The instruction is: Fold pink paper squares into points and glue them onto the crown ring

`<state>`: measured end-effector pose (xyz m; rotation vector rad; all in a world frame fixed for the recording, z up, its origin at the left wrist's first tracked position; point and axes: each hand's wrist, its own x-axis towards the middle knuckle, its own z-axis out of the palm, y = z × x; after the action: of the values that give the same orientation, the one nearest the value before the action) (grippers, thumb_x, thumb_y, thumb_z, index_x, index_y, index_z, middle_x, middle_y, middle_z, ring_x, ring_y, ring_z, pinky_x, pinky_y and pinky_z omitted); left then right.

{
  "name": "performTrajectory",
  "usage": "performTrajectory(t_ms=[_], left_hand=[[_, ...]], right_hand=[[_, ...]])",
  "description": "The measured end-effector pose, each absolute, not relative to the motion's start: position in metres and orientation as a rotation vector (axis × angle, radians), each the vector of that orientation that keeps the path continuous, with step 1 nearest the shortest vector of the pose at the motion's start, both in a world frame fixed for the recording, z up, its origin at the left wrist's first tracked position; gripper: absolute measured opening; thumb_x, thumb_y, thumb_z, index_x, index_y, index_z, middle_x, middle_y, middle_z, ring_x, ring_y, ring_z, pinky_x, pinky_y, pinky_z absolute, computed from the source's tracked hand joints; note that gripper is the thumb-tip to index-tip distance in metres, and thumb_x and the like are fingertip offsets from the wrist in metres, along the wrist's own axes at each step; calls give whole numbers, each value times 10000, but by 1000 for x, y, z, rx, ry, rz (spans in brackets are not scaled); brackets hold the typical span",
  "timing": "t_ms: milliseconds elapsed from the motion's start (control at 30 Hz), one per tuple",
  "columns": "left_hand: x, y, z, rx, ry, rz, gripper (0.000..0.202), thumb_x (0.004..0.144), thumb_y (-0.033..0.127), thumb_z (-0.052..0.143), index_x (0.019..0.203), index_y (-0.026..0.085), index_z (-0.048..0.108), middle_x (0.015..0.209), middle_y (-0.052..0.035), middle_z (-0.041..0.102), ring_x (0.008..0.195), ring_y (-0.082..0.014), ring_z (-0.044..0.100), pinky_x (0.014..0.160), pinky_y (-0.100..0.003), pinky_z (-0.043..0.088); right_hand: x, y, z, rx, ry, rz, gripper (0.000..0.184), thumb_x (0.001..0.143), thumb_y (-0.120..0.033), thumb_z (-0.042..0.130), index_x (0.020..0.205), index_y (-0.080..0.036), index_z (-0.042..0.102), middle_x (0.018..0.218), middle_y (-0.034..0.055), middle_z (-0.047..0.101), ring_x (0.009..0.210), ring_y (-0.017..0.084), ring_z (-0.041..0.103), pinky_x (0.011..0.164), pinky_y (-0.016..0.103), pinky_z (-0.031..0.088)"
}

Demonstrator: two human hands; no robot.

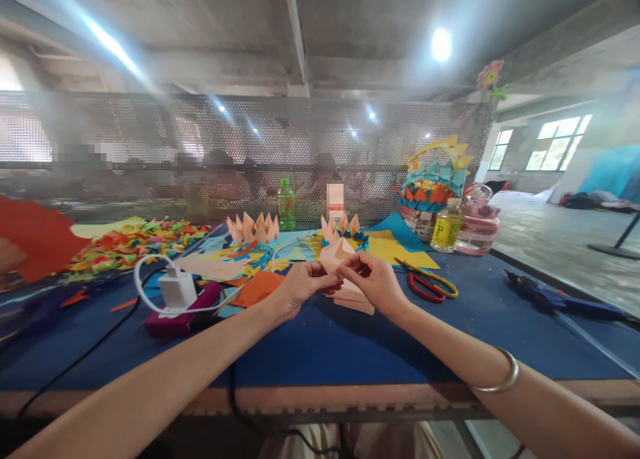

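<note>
Peach paper is positioned between both hands, above the tabletop. The left hand and right hand each maintain a narrow grip, fingertips pinching the folded piece.

Containers: a green bottle stands upright at the rear, near the mesh screen. A yellow-labelled bottle stands at right, just beside the pink jug. Contents cannot be determined. A basket-like paper form is behind them; its interior is hidden.

Surroundings: scraps form a heap at left rear. Scissors lie near the right hand; a glue gun lies farther right. A charger sits in the purple power strip; its white cable runs across papers beyond the left hand. At far left, another person's hand holds an orange sheet.
</note>
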<state>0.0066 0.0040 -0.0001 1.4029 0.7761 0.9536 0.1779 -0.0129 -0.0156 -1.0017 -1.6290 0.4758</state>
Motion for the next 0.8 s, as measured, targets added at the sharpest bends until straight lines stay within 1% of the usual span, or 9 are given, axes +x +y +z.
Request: performTrajectory(t_ms=[167, 300, 400, 467, 533, 600, 667, 700, 800], left_hand=[[7, 4, 0, 1374, 779, 956, 309, 528, 319, 873, 681, 110, 705, 654, -33, 692, 601, -121, 613, 655, -257, 482], [7, 3, 1, 1346, 791, 957, 353, 501, 324, 884, 716, 104, 712, 678, -42, 696, 637, -134, 632, 668, -259, 491], [6, 4, 2, 1334, 801, 970, 370, 488, 331, 889, 722, 105, 713, 686, -39, 695, 637, -131, 632, 666, -253, 492], [6, 4, 3, 1331, 808, 978, 371, 486, 328, 890, 729, 110, 713, 679, -36, 693, 632, -130, 629, 663, -253, 493], [6, 5, 3, 1333, 809, 981, 375, 486, 321, 889, 746, 113, 717, 686, -35, 697, 636, -130, 629, 668, -253, 493], [6, 6, 2, 1340, 806, 976, 374, 490, 317, 886, 754, 109, 723, 688, -36, 698, 636, -129, 628, 669, -251, 491], [6, 6, 1, 1346, 803, 971, 365, 496, 314, 883, 752, 107, 726, 680, -34, 696, 631, -125, 624, 666, -246, 488], [5, 6, 1, 1348, 802, 969, 357, 500, 312, 881, 749, 107, 727, 676, -32, 694, 628, -122, 621, 666, -245, 487], [5, 7, -1, 1350, 798, 967, 335, 511, 304, 875, 738, 109, 725, 671, -30, 692, 629, -121, 619, 670, -246, 487]], right_hand=[[178, -14, -17, -992, -1600, 437, 204, 773, -348, 667, 827, -192, 548, 664, -34, 574, 569, 110, 517, 565, 237, 418], [177, -12, -17, -951, -1531, 467, 427, 740, -346, 704, 1037, -218, 425, 628, -83, 536, 525, 112, 517, 536, 237, 414], [177, -9, -17, -919, -1431, 566, 627, 695, -366, 736, 1166, -215, 351, 736, -57, 581, 560, 112, 541, 552, 243, 431], [178, -6, -18, -963, -1398, 650, 696, 675, -418, 742, 1210, -202, 353, 808, -26, 601, 587, 110, 547, 560, 246, 438], [178, -5, -19, -1029, -1430, 732, 605, 691, -487, 709, 1144, -168, 463, 779, -7, 608, 574, 110, 531, 530, 241, 419], [177, -5, -20, -1073, -1491, 798, 467, 715, -542, 663, 937, -138, 590, 671, -3, 590, 522, 104, 487, 478, 234, 373], [176, -6, -21, -1089, -1526, 824, 436, 718, -565, 645, 765, -132, 627, 598, -6, 563, 492, 97, 450, 457, 231, 336], [175, -7, -21, -1095, -1533, 825, 434, 712, -566, 647, 733, -133, 634, 584, -9, 557, 493, 96, 444, 458, 229, 328], [175, -8, -21, -1098, -1536, 805, 420, 697, -548, 663, 754, -132, 658, 603, -7, 578, 528, 103, 459, 478, 225, 328]])
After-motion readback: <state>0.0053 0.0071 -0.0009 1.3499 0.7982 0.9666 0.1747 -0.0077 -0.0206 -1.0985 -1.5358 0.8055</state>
